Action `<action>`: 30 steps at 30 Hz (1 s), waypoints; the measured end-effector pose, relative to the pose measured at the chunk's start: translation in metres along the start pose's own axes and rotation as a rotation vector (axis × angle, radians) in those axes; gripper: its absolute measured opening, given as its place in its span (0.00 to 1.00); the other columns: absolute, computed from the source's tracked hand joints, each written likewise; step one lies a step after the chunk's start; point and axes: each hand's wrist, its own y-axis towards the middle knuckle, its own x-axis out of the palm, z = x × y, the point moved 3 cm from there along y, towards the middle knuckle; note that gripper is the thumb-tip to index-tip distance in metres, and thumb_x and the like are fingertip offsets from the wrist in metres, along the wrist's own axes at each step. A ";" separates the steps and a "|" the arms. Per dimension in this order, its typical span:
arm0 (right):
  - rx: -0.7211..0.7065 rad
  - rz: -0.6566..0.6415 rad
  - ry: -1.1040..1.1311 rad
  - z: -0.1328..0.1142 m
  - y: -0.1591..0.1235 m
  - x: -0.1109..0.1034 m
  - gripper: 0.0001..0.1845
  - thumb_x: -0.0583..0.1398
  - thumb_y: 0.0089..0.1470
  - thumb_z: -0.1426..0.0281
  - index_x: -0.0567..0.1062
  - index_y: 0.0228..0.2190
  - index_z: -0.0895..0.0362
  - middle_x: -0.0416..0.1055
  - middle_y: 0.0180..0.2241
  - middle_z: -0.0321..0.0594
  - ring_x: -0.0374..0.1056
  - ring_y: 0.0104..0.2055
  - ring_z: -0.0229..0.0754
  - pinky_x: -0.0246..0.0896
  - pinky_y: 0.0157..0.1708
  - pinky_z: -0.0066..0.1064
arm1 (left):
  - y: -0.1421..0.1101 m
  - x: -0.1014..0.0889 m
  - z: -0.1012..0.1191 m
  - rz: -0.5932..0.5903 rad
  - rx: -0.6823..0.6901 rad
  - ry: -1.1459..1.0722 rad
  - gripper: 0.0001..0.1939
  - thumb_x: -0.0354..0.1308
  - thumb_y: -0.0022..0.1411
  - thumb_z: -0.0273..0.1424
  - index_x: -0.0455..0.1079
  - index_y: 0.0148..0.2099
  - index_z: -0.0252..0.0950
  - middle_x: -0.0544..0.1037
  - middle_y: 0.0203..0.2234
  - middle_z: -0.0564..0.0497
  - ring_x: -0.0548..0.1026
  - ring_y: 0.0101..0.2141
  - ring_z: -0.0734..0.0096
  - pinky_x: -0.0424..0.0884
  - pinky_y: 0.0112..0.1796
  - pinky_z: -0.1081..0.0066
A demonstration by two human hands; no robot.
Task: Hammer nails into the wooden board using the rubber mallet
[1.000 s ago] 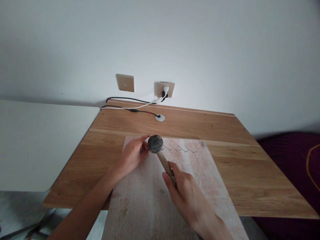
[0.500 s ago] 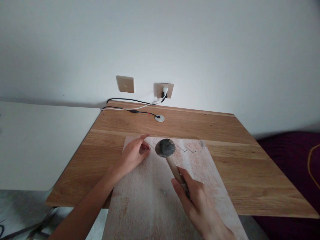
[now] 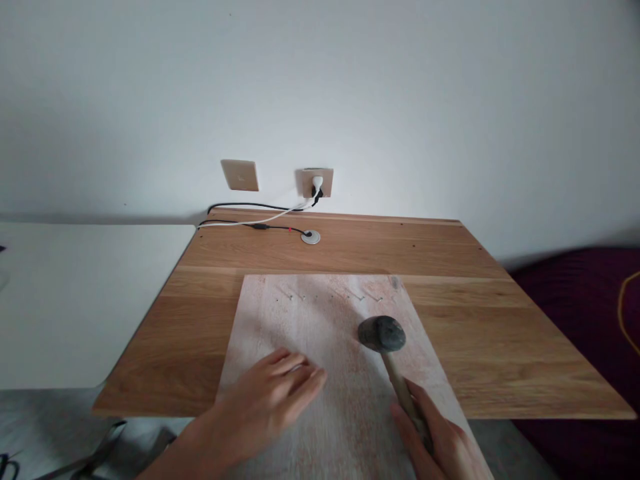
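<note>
- Towards two o'clock from the middle of the pale board (image 3: 345,387), with twelve at the wall (image 3: 400,120), is the mallet (image 3: 382,334), its dark head raised above the surface and its handle slanting down towards four.
- Your right hand (image 3: 445,440), at four o'clock, has its fingers clenched around that handle.
- Your left hand (image 3: 270,400), at eight o'clock, has loosely curled fingers over the board; you can't tell from here whether they grasp anything small.
- Between eleven and one o'clock, near the far edge, runs a row of small marks. Several look like thin nails (image 3: 381,299) with slender lines beside them; others are only dark dots. How deep any of them sits is too small to tell.
- You appear to be between blows, as the mallet is apart from the row and both hands are nearer to you than it is.
- Another blow would call for a steady board, the mallet's face square over one nail, and your left fingers either well aside or pinching only its shaft.
- Beyond the board, at twelve, lie cables (image 3: 260,222) on the wooden table (image 3: 500,333).
</note>
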 end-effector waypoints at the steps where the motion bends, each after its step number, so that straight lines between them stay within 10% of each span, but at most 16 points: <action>1: 0.000 -0.005 0.008 0.000 0.000 0.001 0.30 0.56 0.65 0.42 0.80 0.50 0.52 0.87 0.35 0.45 0.85 0.40 0.57 0.75 0.35 0.35 | 0.001 0.000 0.002 -0.019 0.018 0.040 0.13 0.52 0.72 0.17 0.70 0.56 0.28 0.82 0.40 0.47 0.80 0.39 0.64 0.78 0.42 0.63; 11: 0.033 -0.037 0.032 -0.005 0.001 0.004 0.35 0.53 0.65 0.40 0.78 0.51 0.56 0.81 0.24 0.39 0.73 0.17 0.50 0.67 0.23 0.37 | 0.016 0.004 0.010 -0.020 0.060 0.185 0.11 0.54 0.72 0.20 0.74 0.51 0.32 0.78 0.29 0.51 0.77 0.32 0.66 0.77 0.39 0.64; 16: 0.021 -0.040 0.107 -0.003 0.001 0.005 0.32 0.55 0.65 0.41 0.78 0.50 0.54 0.82 0.24 0.41 0.81 0.27 0.55 0.70 0.28 0.35 | 0.010 -0.021 -0.038 0.182 -0.203 0.000 0.13 0.55 0.72 0.20 0.76 0.52 0.37 0.81 0.36 0.50 0.80 0.37 0.67 0.76 0.41 0.66; 21: 0.069 -0.099 0.089 -0.004 0.000 0.005 0.34 0.53 0.66 0.41 0.77 0.52 0.57 0.72 0.15 0.31 0.69 0.13 0.49 0.64 0.22 0.36 | -0.006 -0.024 -0.096 0.428 -0.583 -0.155 0.06 0.60 0.70 0.29 0.79 0.44 0.40 0.84 0.36 0.52 0.80 0.34 0.70 0.77 0.39 0.70; 30: 0.031 -0.061 0.143 -0.007 0.001 0.005 0.33 0.55 0.66 0.41 0.78 0.50 0.55 0.83 0.27 0.41 0.81 0.29 0.53 0.72 0.32 0.36 | -0.010 -0.002 -0.119 0.389 -0.700 -0.193 0.07 0.60 0.68 0.32 0.80 0.42 0.41 0.85 0.35 0.51 0.80 0.33 0.68 0.77 0.39 0.68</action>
